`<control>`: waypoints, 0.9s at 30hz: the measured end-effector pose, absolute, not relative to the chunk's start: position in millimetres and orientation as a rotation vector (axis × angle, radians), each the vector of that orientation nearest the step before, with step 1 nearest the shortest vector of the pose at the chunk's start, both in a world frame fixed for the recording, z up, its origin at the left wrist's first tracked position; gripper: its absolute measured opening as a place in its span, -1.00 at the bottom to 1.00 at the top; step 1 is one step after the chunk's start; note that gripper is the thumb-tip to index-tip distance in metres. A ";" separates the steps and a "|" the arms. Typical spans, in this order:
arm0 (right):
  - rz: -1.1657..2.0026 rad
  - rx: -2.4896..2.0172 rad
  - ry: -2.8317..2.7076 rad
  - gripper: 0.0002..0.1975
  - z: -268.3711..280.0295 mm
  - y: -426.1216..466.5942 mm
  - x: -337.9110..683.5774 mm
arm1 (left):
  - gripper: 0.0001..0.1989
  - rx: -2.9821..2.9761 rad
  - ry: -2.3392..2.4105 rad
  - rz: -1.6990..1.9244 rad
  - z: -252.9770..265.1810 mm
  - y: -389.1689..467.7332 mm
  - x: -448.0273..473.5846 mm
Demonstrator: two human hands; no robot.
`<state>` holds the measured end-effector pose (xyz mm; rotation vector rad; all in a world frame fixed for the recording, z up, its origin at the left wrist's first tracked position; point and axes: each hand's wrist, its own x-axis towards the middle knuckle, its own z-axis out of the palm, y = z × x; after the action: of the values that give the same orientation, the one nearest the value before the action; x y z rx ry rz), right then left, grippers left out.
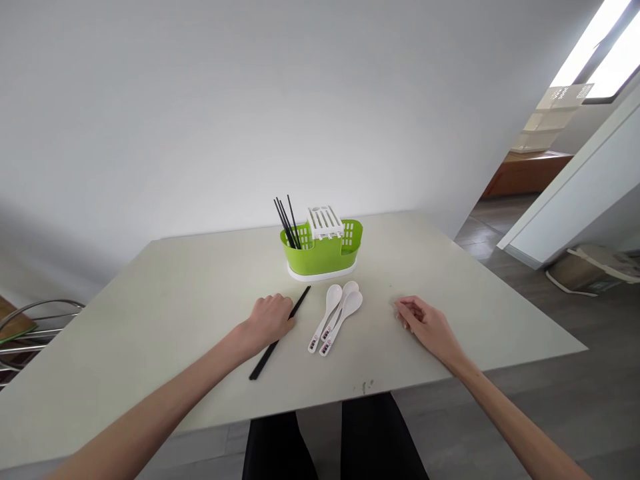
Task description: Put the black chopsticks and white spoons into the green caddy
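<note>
My left hand is closed around the middle of a pair of black chopsticks, which lie slanted on the table. Their tips stick out beyond my fingers toward the basket. To the right of them are three white spoons with printed handles, bowls pointing away from me and partly overlapping. My right hand rests on the tabletop to the right of the spoons, its fingers curled in with nothing visible in them. Behind the spoons stands a green utensil basket. Several black chopsticks lean in its left compartment.
A white slotted rack tops the basket's middle. The pale table meets a white wall at the back. Its front edge is close to my legs. Metal rails stand at the left, and a bag-like object lies on the floor at right.
</note>
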<state>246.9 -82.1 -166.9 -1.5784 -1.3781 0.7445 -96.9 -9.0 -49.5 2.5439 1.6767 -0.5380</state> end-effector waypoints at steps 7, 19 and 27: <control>0.741 -1.597 -1.374 -0.50 -166.6 -83.4 246.8 | -0.69 2.591 1.702 -0.674 -45.3 -9.3 -113.6; 0.742 -1.598 -1.396 -0.48 -165.5 -83.1 244.5 | -0.75 2.328 1.693 0.383 -5.6 21.6 -181.5; 0.704 -1.647 -1.422 -0.49 -166.2 -85.1 243.4 | -0.57 2.014 1.568 0.958 -8.4 -2.2 -203.9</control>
<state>243.4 -85.1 -166.2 -1.6473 -1.4224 0.7042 -203.9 -2.2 -8.4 2.0143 1.5676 0.9581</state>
